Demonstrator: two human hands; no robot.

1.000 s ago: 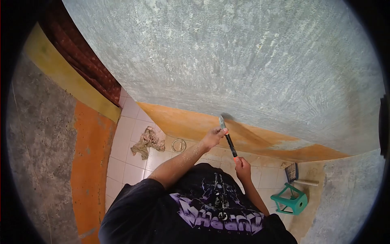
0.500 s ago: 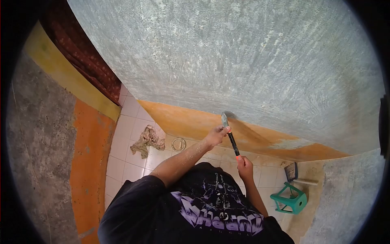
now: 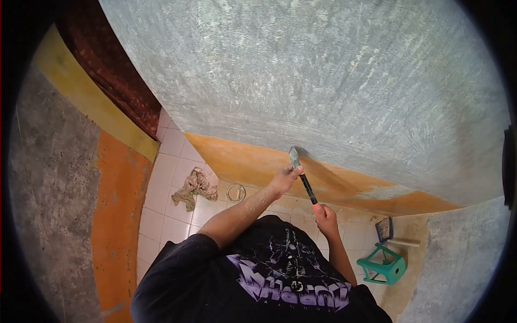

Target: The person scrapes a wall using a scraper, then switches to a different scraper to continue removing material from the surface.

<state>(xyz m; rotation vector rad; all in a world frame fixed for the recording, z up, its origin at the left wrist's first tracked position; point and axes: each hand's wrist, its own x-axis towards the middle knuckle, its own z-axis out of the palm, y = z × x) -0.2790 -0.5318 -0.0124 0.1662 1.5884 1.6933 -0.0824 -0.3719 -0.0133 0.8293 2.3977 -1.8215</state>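
My left hand (image 3: pixel 285 181) grips the upper part of a scraper-like tool (image 3: pixel 306 187) with a black and orange handle, just below its grey head. Lower down, my right hand (image 3: pixel 326 216) is closed round the orange end of the handle. The tool's head meets the wall (image 3: pixel 301 81) close to where the scraped grey surface changes to the orange band (image 3: pixel 242 152). Pale flecks cover my left forearm.
A crumpled cloth (image 3: pixel 196 188) and a round ring-like object (image 3: pixel 236 192) lie on the tiled floor (image 3: pixel 156 185). At the right are a green stool (image 3: pixel 396 269) and a dark blue basket (image 3: pixel 384 229). A dark red curtain (image 3: pixel 107 70) hangs at the upper left.
The tool's head has shifted slightly left and up along the wall, and both hands still hold the tool. The view has moved a little.
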